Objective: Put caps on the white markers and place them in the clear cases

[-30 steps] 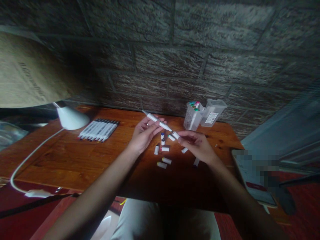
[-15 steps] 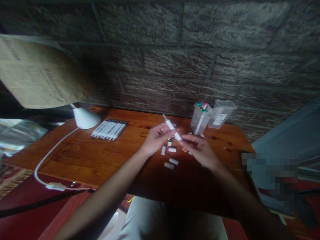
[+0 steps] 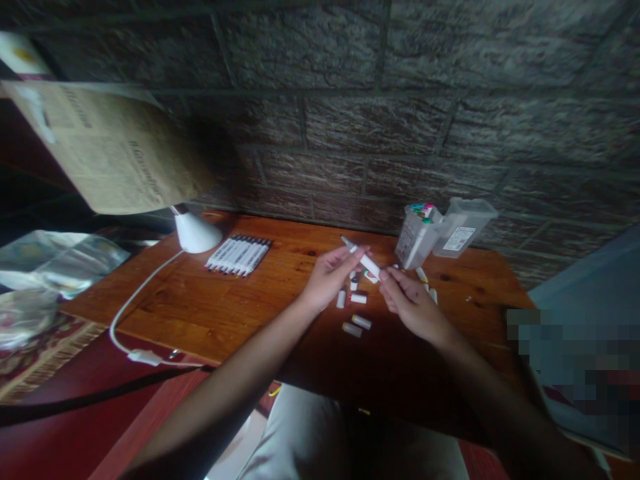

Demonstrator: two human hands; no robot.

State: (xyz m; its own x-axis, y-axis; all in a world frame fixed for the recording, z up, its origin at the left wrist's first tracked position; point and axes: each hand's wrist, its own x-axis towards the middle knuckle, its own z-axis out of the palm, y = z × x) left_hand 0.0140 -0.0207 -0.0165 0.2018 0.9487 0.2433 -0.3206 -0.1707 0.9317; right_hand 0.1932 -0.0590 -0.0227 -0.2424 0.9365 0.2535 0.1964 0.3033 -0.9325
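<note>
My left hand (image 3: 333,272) is closed round a white marker (image 3: 361,257) that points up and to the left above the wooden table (image 3: 200,307). My right hand (image 3: 411,300) is closed at the marker's lower right end; whether its fingers pinch a cap there I cannot tell. Several loose white marker caps (image 3: 353,311) lie on the table just below both hands. A row of white markers (image 3: 240,255) lies side by side to the left.
A clear tub holding markers (image 3: 417,235) and a second clear tub (image 3: 463,228) stand at the back right by the brick wall. A white lamp (image 3: 196,232) with its cable (image 3: 131,313) sits at the left. A plastic bag (image 3: 55,257) lies far left.
The view has swung left. My right hand has closed in on the marker's lower end, and the marker has tilted steeper in my left hand.
</note>
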